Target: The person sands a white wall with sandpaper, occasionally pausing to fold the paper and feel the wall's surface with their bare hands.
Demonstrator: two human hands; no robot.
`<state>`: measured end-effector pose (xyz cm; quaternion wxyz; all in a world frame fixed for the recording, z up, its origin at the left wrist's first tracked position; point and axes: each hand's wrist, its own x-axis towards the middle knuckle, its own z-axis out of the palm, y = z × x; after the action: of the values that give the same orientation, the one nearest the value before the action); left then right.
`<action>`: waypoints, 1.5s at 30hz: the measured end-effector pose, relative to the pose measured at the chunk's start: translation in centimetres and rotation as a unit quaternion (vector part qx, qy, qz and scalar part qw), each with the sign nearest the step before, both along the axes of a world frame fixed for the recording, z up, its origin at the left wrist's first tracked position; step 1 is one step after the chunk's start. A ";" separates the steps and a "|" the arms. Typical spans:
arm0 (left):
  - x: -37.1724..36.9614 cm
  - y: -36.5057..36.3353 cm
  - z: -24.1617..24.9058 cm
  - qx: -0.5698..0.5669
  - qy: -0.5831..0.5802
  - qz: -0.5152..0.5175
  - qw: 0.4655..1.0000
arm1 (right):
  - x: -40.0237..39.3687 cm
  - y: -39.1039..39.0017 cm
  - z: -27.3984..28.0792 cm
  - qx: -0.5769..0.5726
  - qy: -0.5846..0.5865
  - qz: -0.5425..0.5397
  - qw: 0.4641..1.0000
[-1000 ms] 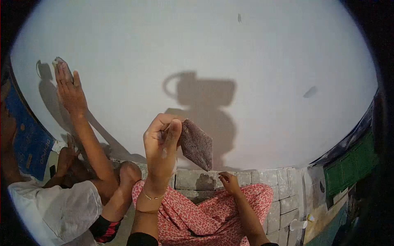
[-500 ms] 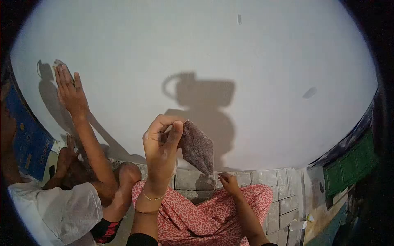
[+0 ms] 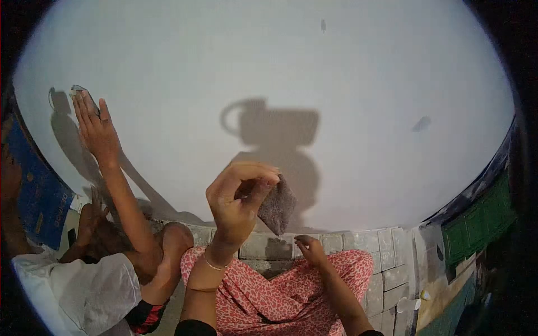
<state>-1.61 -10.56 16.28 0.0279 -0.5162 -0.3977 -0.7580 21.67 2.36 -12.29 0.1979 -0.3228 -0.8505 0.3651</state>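
Observation:
My left hand (image 3: 238, 201), with a thin bracelet on its wrist, is raised before the pale wall (image 3: 381, 140). Its thumb and fingers pinch one corner of a grey-brown cloth (image 3: 278, 207), a small rough-textured piece hanging point down. The hand hides part of the cloth's left side. Low on the right, my right hand (image 3: 311, 249) rests over my pink patterned clothing (image 3: 280, 297), its fingers loosely bent and apart with nothing in them.
At left, another person in a white shirt (image 3: 84, 285) sits, pressing a hand (image 3: 98, 131) and a greyish piece to the wall. Paving bricks (image 3: 386, 257) run along the wall's foot. A green crate-like panel (image 3: 476, 224) and a white cup (image 3: 408, 305) are at right.
My left hand has shifted right and turned, carrying the cloth, which now hangs more behind the fingers. My right hand stays nearly in place. The other person's hand has barely moved.

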 end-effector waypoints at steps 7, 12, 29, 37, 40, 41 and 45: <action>0.9 0.9 -0.6 -0.075 0.151 -0.029 0.985 | -4.5 -3.5 14.0 -0.167 0.306 0.058 0.935; 2.2 0.5 -0.5 -0.119 0.133 0.005 0.984 | -6.3 -6.4 19.3 -0.186 0.498 0.188 0.826; 1.6 2.4 -3.0 -0.163 0.044 0.000 0.986 | -5.4 -6.2 22.9 -0.136 0.396 0.021 0.908; 1.8 2.6 -3.4 -0.089 0.099 0.073 0.988 | -6.6 -7.6 23.8 -0.156 0.389 0.074 0.905; 1.5 2.4 -3.3 -0.078 0.087 0.073 0.991 | -6.5 -7.8 24.0 -0.177 0.373 0.062 0.909; 1.4 2.4 -3.4 -0.078 0.086 0.073 0.991 | -6.5 -7.8 24.0 -0.183 0.365 0.052 0.911; 1.3 2.6 -4.0 -0.098 0.050 0.068 0.992 | -6.4 -7.9 23.9 -0.180 0.377 0.058 0.907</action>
<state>-0.35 -7.98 12.29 0.0486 -0.5251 -0.5028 -0.6849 15.27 -5.49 11.63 0.4207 -0.1409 -0.6494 0.6176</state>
